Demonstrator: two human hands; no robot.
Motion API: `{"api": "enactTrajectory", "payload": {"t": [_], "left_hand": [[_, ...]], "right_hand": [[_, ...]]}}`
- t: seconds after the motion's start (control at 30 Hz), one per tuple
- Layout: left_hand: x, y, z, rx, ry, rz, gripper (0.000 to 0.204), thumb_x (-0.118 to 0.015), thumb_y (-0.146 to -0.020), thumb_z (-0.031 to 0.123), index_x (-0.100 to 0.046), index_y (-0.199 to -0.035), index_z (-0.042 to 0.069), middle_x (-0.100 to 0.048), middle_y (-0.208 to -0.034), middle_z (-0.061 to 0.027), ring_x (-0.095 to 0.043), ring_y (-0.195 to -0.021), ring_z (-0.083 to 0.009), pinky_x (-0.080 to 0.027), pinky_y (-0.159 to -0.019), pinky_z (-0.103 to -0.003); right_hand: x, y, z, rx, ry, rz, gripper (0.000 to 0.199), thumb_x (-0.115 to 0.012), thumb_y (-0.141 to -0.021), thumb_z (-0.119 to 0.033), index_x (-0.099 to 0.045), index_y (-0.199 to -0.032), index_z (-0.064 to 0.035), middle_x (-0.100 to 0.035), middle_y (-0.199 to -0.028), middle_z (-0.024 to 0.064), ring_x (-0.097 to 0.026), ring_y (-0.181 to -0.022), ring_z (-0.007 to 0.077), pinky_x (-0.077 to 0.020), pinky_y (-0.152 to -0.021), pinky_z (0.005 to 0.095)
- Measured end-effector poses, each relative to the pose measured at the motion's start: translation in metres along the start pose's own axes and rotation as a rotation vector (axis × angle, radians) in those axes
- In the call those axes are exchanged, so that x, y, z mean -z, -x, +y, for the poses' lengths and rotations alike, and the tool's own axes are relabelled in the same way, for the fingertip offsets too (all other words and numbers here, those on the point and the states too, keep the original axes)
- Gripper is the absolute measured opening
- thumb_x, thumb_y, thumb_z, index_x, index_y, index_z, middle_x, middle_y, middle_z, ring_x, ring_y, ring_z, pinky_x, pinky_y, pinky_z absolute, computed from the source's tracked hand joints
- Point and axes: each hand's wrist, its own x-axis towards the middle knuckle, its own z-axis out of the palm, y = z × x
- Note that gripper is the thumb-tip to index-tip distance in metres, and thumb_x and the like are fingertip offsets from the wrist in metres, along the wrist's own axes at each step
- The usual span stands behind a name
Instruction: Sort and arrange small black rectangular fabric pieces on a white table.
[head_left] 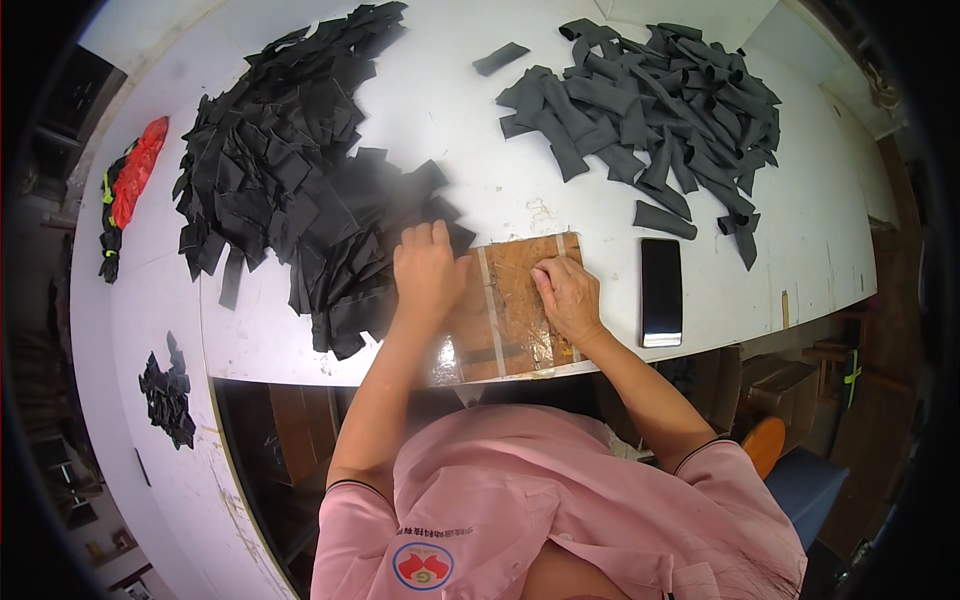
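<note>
The fingers (424,238) of the left hand (428,275) lie flat and spread, pressing down at the edge of the black pile (290,170) where it meets the brown board (510,305); whether they pinch a piece beneath cannot be told. The right hand (568,298) rests on the board, its fingers (545,280) curled and close together, tips touching the board's surface near a pale tape strip (490,310); nothing can be seen gripped between them.

The board lies on the white table (450,110) at its near edge, straight in front of the person, between the two hands. The black pile of flat cut pieces spreads from the board's left side up toward the table's far left. A second heap of grey strips (650,100), many of them folded or curled, sits at the far right, well apart from the hands. A dark phone (661,292) lies just right of the right hand. At the far left rim lie a red and black bundle (128,190) and a small clump of black scraps (167,395).
</note>
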Motion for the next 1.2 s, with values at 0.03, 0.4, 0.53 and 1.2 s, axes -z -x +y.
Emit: {"api": "enactTrajectory", "payload": {"t": [0.03,0.4,0.53,1.2], "left_hand": [[-0.009,-0.002,-0.001,0.021,-0.026,-0.088,0.035,-0.066,-0.062,0.015,-0.054,-0.092,0.000,-0.053,-0.086,-0.0142,-0.050,-0.081,-0.0294,-0.043,-0.067,-0.036],[0.006,-0.028,-0.016,0.088,0.019,-0.044,0.008,-0.051,-0.068,0.002,-0.056,-0.073,0.002,-0.058,-0.076,-0.0160,-0.054,-0.075,-0.0334,-0.044,-0.065,-0.037],[0.037,-0.020,-0.026,0.398,0.788,0.221,0.017,-0.056,-0.072,0.002,-0.057,-0.087,-0.003,-0.061,-0.082,-0.0113,-0.057,-0.072,-0.0159,-0.043,-0.067,-0.026],[0.030,0.098,-0.012,0.566,0.193,0.267,0.032,-0.059,-0.075,0.013,-0.049,-0.102,-0.001,-0.053,-0.082,-0.0105,-0.049,-0.067,-0.0161,-0.041,-0.059,-0.027]], "right_hand": [[-0.001,0.000,0.001,0.014,-0.012,0.002,0.011,-0.053,-0.078,-0.016,-0.051,-0.076,-0.0046,-0.053,-0.069,0.0090,-0.053,-0.065,0.0267,-0.0417,-0.056,0.0363],[-0.001,0.003,0.001,-0.008,-0.044,-0.003,0.012,-0.052,-0.079,-0.016,-0.051,-0.074,-0.0050,-0.053,-0.069,0.0083,-0.053,-0.065,0.0262,-0.0420,-0.057,0.0362],[0.001,0.002,-0.002,-0.003,-0.058,-0.004,0.011,-0.052,-0.078,-0.015,-0.052,-0.074,-0.0051,-0.053,-0.068,0.0083,-0.053,-0.064,0.0262,-0.0419,-0.056,0.0362],[-0.003,0.002,0.002,-0.004,-0.034,-0.006,0.011,-0.053,-0.079,-0.016,-0.052,-0.075,-0.0055,-0.054,-0.068,0.0090,-0.053,-0.063,0.0270,-0.0417,-0.055,0.0363]]}}
